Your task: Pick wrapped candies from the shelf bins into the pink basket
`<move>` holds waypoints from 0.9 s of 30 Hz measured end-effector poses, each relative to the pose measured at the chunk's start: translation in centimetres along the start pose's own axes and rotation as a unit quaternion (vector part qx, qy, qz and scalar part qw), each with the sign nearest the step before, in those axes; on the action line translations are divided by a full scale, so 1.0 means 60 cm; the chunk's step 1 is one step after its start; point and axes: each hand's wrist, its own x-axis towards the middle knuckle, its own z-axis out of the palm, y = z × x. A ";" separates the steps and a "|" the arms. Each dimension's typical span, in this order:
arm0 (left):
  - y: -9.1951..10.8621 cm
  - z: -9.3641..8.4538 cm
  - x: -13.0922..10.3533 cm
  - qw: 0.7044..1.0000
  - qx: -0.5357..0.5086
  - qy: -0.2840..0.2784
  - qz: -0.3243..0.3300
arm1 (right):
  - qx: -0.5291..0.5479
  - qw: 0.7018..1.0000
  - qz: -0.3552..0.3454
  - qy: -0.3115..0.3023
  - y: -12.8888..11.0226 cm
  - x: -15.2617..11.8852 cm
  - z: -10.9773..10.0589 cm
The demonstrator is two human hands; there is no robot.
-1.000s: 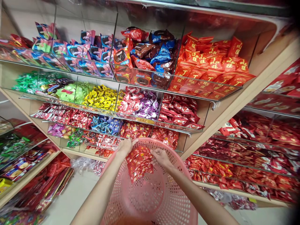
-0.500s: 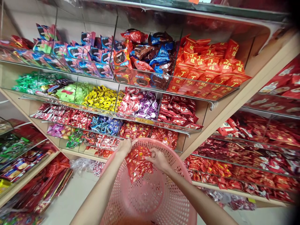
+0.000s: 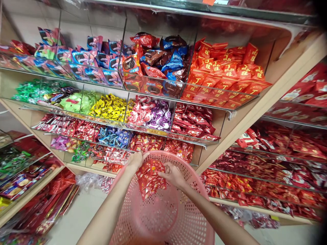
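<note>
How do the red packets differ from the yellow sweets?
Colour: the red packets carry gold and orange spots; the yellow sweets have dark marks.
Place: the red packets are at the mouth of the pink basket, while the yellow sweets are heaped on a shelf.
Handling: the right hand is at the red packets; neither hand is at the yellow sweets.
Both are wrapped.

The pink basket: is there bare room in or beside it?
Yes: the basket looks bare at its bottom, below the red packaging, and pale floor shows between its left side and the red bags. The shelf unit is crowded with wrapped sweets.
</note>
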 end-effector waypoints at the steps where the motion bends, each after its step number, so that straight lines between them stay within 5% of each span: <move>1: 0.000 0.000 0.000 1.000 0.000 0.001 0.000 | -0.004 1.000 -0.001 -0.001 -0.002 -0.002 -0.002; 8: -0.002 0.004 0.005 1.000 -0.008 -0.001 -0.003 | 0.015 0.992 -0.011 0.123 -0.003 0.025 -0.090; 13: -0.001 0.004 0.005 1.000 -0.008 0.000 -0.003 | -0.077 0.977 0.114 0.164 0.067 0.092 -0.149; 20: 0.000 -0.002 0.002 1.000 -0.021 -0.006 -0.011 | -0.130 0.951 0.264 0.094 0.143 0.136 -0.111; 27: -0.001 -0.001 0.001 1.000 -0.010 0.006 -0.011 | -0.112 0.957 0.250 0.101 0.157 0.126 -0.088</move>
